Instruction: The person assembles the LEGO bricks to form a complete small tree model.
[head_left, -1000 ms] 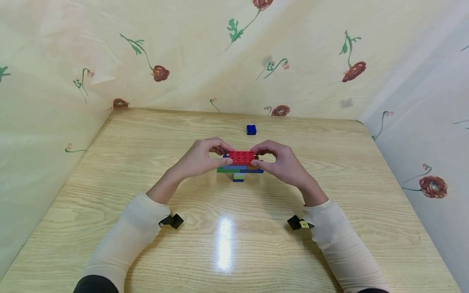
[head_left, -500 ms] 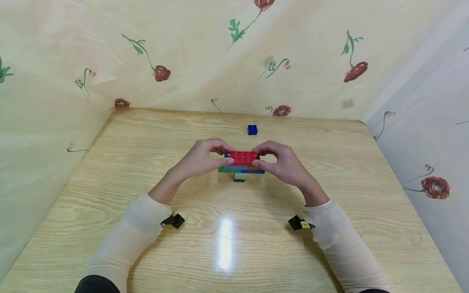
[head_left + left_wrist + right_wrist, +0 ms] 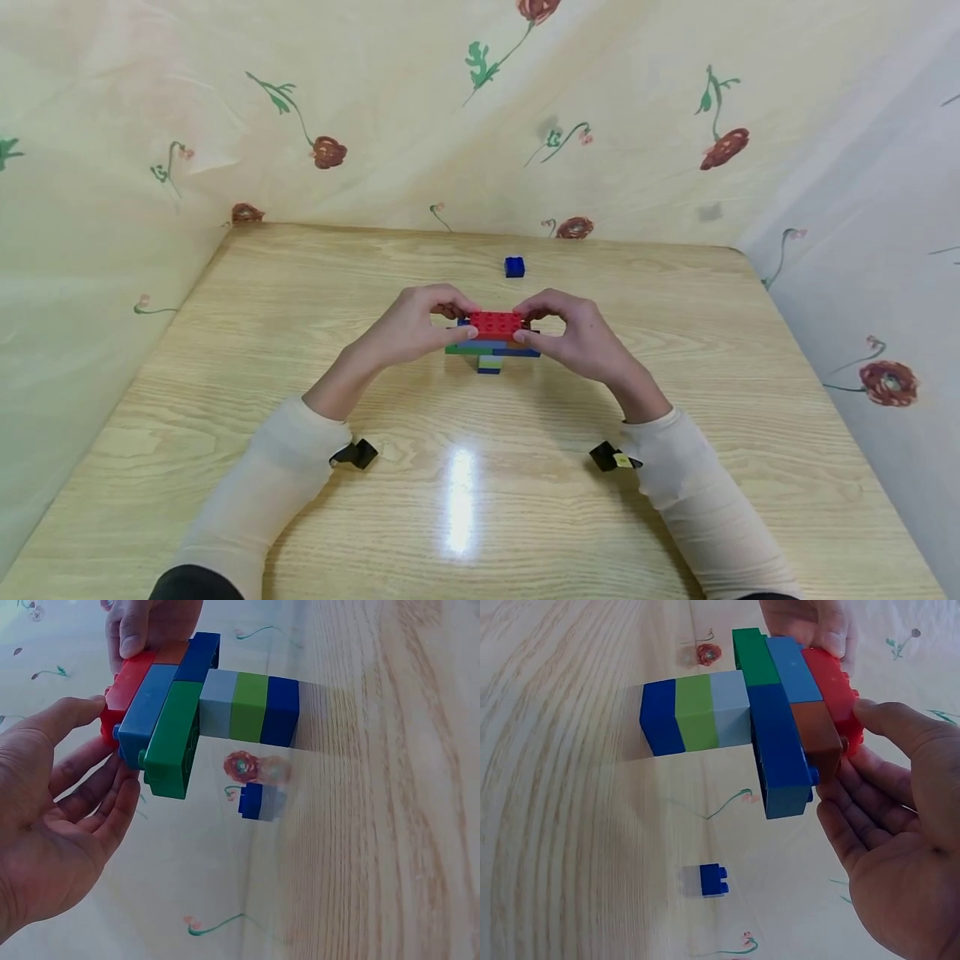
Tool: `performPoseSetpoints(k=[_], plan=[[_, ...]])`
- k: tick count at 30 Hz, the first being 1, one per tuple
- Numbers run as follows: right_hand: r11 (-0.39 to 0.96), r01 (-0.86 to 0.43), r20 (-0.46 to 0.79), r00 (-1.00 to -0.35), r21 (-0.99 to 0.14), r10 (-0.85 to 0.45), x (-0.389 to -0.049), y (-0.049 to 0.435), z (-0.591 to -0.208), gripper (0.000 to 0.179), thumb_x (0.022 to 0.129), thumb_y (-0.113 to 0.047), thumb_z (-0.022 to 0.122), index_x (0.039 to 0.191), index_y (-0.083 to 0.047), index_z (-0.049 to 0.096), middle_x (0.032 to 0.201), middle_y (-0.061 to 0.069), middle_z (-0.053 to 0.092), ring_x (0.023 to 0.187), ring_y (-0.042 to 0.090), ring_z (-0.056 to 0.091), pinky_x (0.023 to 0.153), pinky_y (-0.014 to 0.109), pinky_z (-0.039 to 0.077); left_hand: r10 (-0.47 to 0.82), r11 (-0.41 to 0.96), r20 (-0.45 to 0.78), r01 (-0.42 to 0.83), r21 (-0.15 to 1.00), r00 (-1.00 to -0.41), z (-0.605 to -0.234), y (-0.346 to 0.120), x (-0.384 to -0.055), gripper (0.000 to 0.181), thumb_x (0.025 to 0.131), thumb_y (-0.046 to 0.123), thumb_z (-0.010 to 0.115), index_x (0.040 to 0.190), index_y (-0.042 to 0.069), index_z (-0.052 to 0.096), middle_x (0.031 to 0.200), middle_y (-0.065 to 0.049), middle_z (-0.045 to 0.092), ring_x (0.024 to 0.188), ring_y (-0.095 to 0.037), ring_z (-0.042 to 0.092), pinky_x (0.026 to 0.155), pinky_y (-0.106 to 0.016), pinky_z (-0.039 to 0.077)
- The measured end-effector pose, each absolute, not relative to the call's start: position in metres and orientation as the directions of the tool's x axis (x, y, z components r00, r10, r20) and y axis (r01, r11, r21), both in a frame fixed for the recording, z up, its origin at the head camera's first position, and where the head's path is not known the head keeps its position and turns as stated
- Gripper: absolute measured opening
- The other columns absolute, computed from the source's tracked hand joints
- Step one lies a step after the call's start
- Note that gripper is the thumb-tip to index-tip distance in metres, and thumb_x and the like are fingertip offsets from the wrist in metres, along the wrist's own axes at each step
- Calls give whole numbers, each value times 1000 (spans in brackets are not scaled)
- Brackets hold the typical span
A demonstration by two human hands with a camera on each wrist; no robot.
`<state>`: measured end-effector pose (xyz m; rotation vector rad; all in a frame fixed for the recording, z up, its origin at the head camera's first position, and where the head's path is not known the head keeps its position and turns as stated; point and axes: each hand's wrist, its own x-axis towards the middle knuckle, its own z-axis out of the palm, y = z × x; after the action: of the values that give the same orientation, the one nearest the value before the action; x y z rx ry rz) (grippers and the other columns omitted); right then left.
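Note:
A red brick [image 3: 496, 324] forms the top layer of a tower of toy building bricks. My left hand [image 3: 423, 325] pinches its left end between thumb and fingers; my right hand [image 3: 577, 335] pinches the right end the same way. Beneath the red one lie a light blue brick [image 3: 150, 705] and an orange-brown brick [image 3: 815, 733]. Under those, a green brick [image 3: 172, 746] and a long dark blue brick [image 3: 780, 742] sit end to end. The narrow column below stacks a light grey brick [image 3: 730, 709], a lime brick [image 3: 695, 712] and a dark blue brick [image 3: 660, 720] on the table.
A single small blue brick [image 3: 514, 267] stands on the wooden table [image 3: 480, 425] behind the tower. Flower-patterned cloth [image 3: 405, 108] hangs along the table's back and sides. Black wrist devices [image 3: 363, 454] show by both sleeves.

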<state>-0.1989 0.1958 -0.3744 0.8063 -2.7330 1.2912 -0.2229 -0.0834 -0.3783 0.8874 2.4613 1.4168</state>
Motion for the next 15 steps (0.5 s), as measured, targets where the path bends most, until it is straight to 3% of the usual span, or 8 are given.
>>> performPoseSetpoints(k=[7, 15], plan=[[537, -500, 245, -844, -680, -476, -201, 192, -374, 26, 91, -17, 80, 116, -11, 73, 110, 3, 74, 104, 20, 66, 94, 45, 55, 563, 404, 156, 434, 805, -812, -380, -86, -220, 29, 93, 23, 78, 119, 11, 73, 114, -2, 72, 105, -20, 65, 103, -51, 54], [520, -463, 204, -854, -718, -479, -206, 201, -375, 27, 92, -18, 79, 118, -13, 73, 112, 2, 74, 105, 24, 66, 100, 57, 51, 566, 437, 199, 495, 751, -800, -377, -80, -219, 31, 93, 25, 78, 120, 10, 72, 112, -2, 73, 103, -19, 63, 97, -49, 56]])
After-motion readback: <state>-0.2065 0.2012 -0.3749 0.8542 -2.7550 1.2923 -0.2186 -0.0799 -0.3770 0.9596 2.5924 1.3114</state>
